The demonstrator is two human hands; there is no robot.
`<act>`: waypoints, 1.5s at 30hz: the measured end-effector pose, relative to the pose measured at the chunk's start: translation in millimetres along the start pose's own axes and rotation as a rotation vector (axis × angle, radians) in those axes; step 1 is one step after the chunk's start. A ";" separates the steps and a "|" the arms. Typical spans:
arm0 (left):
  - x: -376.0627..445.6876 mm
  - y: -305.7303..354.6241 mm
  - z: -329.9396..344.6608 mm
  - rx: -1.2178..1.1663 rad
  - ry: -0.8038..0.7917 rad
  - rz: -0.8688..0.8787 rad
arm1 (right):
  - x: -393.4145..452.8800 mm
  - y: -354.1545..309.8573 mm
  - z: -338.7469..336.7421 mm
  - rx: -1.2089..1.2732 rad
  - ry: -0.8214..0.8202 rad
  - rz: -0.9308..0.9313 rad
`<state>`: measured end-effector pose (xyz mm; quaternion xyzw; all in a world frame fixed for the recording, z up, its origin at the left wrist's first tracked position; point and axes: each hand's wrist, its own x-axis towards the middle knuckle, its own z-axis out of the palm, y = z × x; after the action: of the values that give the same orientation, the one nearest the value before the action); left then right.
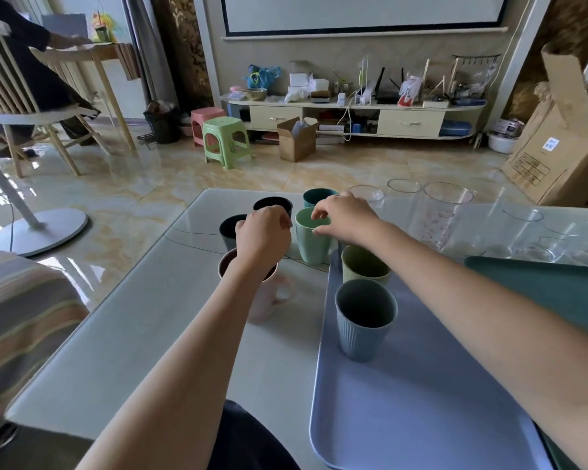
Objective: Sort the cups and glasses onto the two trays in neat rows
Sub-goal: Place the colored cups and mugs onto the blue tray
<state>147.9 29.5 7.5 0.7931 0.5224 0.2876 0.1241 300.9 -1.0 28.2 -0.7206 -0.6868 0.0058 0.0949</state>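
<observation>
Right hand (345,215) pinched the rim of the mint cup (311,237), which stood on the bench just off the far-left corner of the lavender tray (421,401); left hand (263,234) hovered curled over the dark cups (230,228), holding nothing visible. Risk judged: a thin rim pinch could let the cup tilt or slip on lifting, knocking the olive cup (364,264) or the glasses (447,212) just right

Mint cup (311,239) upright off-tray; two ribbed cups (365,329) — lavender tray (404,401).

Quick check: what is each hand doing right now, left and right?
Left hand: fingers curled, above the dark cups; whether it holds anything cannot be told.
Right hand: pinching the rim of the mint green cup.
</observation>
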 end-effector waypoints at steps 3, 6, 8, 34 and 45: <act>8.1 -12.2 6.3 0.006 -0.017 -0.064 | 18.0 -5.0 9.6 -0.222 -0.147 -0.021; 9.2 -21.5 9.7 0.007 -0.035 -0.061 | 22.0 -6.0 17.9 -0.316 -0.141 -0.029; 10.6 -19.5 9.4 -0.019 -0.026 -0.050 | 22.2 -5.1 18.4 -0.297 -0.076 -0.040; -152.6 37.3 -80.0 -0.266 -0.322 0.444 | -229.1 -12.4 -38.4 0.097 0.084 -0.300; -169.0 53.4 -69.7 0.132 -0.789 0.407 | -270.3 -3.4 7.8 0.035 -0.081 -0.204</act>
<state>98.7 -152.4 35.0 0.9349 0.2858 -0.0521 0.2039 281.2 -267.7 -11.9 -0.6446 -0.7595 0.0375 0.0798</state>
